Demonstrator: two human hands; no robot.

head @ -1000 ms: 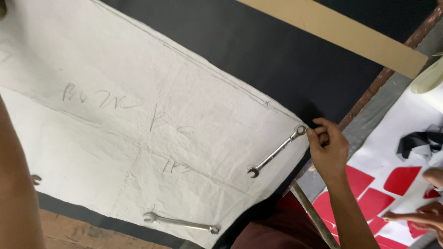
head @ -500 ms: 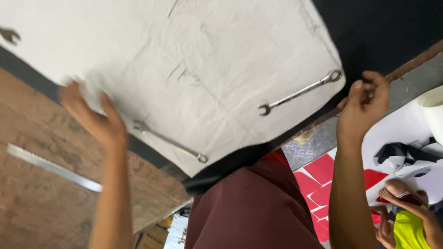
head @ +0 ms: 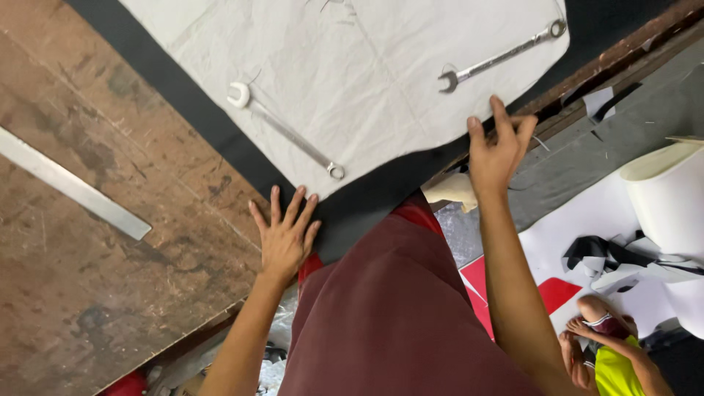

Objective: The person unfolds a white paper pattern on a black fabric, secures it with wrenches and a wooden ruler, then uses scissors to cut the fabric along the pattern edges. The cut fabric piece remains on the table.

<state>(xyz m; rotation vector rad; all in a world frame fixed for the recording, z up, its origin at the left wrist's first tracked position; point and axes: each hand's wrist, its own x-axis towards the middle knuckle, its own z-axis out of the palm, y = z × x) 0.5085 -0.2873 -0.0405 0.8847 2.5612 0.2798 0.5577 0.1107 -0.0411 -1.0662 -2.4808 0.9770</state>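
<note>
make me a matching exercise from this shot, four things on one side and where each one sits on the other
Things:
1. left hand
2. right hand
3. metal ruler
4. right wrench

Places:
a. on bare brown wood, far left
b. top right of the white paper
c. flat on the table's near edge, partly on the black sheet
d. fingers at the paper's right edge

Pairs: 1-c, 2-d, 3-a, 4-b
</note>
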